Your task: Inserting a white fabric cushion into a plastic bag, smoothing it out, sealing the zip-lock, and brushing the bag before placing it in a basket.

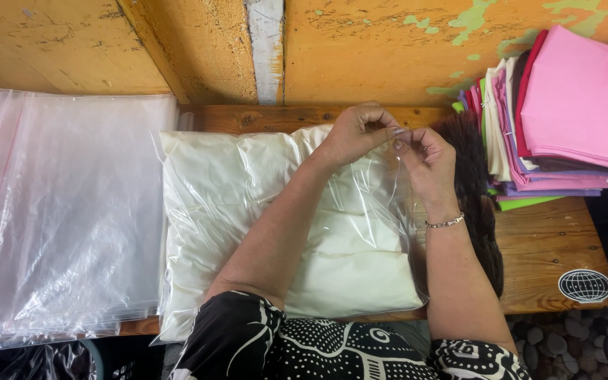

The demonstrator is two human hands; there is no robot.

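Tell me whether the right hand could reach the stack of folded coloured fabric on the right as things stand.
Probably yes. The right hand pinches the clear plastic bag's edge beside the left hand, and the stack of folded coloured fabric lies close to its right, with only the dark furry piece lying between them.

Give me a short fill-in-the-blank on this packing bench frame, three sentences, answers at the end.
1. Both hands, left hand and right hand, pinch the edge of a clear ____ bag.
2. The cream fabric lies ____ that bag.
3. The bracelet sits on the ____ wrist.

Answers: plastic; inside; right
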